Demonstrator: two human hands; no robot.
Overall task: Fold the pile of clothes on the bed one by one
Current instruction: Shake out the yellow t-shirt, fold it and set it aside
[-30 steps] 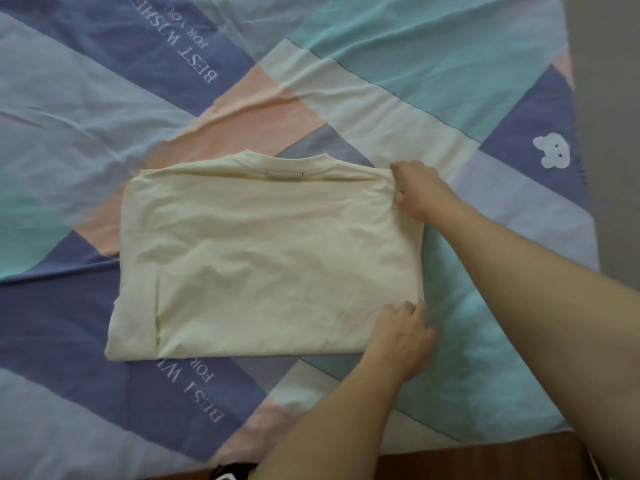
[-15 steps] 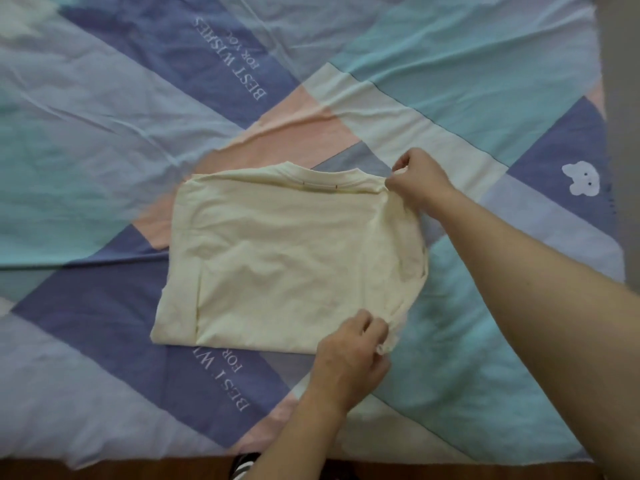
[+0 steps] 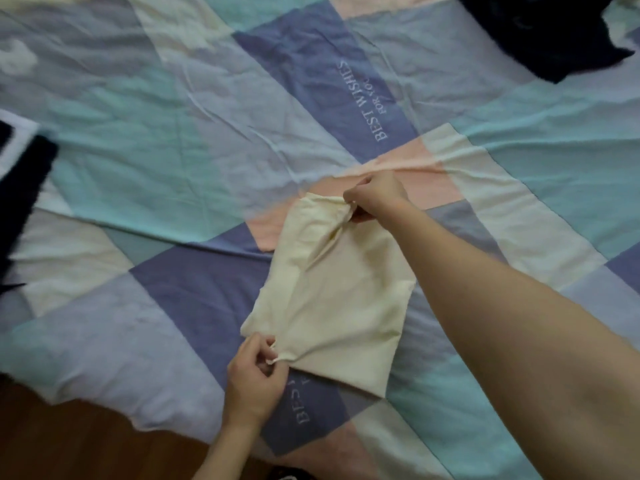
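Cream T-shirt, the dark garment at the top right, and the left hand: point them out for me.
Cream T-shirt (image 3: 332, 306): head view, middle of the folded fabric.
Dark garment (image 3: 540, 32): head view, its crumpled middle.
Left hand (image 3: 254, 384): head view, back of the hand.

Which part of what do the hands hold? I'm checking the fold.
Cream T-shirt: left hand pinches its near corner, right hand its far corner.

cream shirt (image 3: 332, 299) now folded in half, right side carried leftward
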